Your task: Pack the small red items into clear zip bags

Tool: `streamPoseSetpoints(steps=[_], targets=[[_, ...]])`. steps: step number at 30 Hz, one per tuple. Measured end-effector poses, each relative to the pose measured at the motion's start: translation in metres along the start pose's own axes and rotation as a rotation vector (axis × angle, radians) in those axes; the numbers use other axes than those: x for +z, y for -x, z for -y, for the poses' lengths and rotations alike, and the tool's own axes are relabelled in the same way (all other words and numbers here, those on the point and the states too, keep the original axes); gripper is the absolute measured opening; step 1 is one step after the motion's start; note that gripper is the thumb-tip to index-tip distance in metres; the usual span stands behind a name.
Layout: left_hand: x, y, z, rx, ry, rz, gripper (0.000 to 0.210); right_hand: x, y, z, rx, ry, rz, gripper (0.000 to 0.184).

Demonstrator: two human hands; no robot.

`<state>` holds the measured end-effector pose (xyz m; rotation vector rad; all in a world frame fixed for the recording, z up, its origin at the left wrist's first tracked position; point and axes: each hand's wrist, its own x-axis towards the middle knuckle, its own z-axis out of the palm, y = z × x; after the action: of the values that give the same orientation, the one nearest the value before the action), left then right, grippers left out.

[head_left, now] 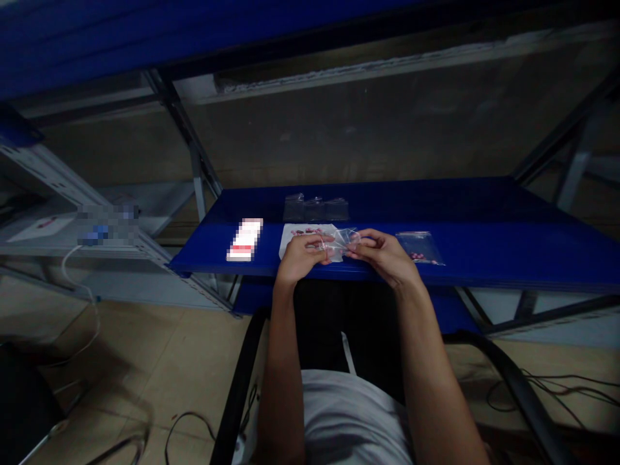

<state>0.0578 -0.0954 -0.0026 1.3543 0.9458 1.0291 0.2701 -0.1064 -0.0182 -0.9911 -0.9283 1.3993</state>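
Clear plastic bag point(345, 237): creased, glossy. Left hand point(303, 254), right hand point(385, 254): fingers point(369, 235) pinched on it. Flat zip bag point(426, 242) beside right hand: small pink pieces point(418, 257) inside.

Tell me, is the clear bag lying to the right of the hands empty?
Not empty: a few small pinkish pieces show through the clear bag, gathered toward its near edge.

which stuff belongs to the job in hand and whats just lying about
Apparently in use:
clear bag, held by left hand and right hand
white sheet bearing pink and dark pieces
bag of pink pieces at right
clear bags behind

Apparently just lying about:
pixelated bright rectangle
white cable
black floor cables
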Motion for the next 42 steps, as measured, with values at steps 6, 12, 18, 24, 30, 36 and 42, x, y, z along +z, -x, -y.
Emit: streamPoseSetpoints(steps=[6, 12, 18, 24, 30, 36, 42], targets=[[-0.003, 0.001, 0.001, -0.001, -0.028, 0.013, 0.033, 0.002, -0.001, -0.003, -0.014, 0.027, 0.018, 0.048], [-0.004, -0.001, 0.003, 0.012, -0.093, -0.013, 0.034, 0.003, -0.003, -0.005, 0.030, 0.016, 0.051, 0.047], [-0.002, 0.002, -0.003, -0.006, -0.148, 0.016, 0.035, 0.007, -0.004, -0.005, 0.049, 0.066, 0.055, 0.056], [-0.001, 0.002, -0.004, 0.013, -0.163, 0.014, 0.034, 0.008, -0.003, -0.007, 0.048, 0.031, 0.032, 0.054], [-0.005, 0.002, 0.000, 0.056, -0.117, -0.037, 0.034, 0.001, -0.009, 0.000, -0.078, 0.156, -0.008, 0.046], [-0.034, -0.005, -0.017, 0.134, -0.440, -0.271, 0.027, 0.008, -0.043, 0.043, -0.388, 0.895, 0.041, 0.009], [-0.039, -0.041, -0.017, 0.143, -0.744, -0.136, 0.040, 0.038, -0.073, 0.052, -0.504, 1.418, 0.297, 0.017]])
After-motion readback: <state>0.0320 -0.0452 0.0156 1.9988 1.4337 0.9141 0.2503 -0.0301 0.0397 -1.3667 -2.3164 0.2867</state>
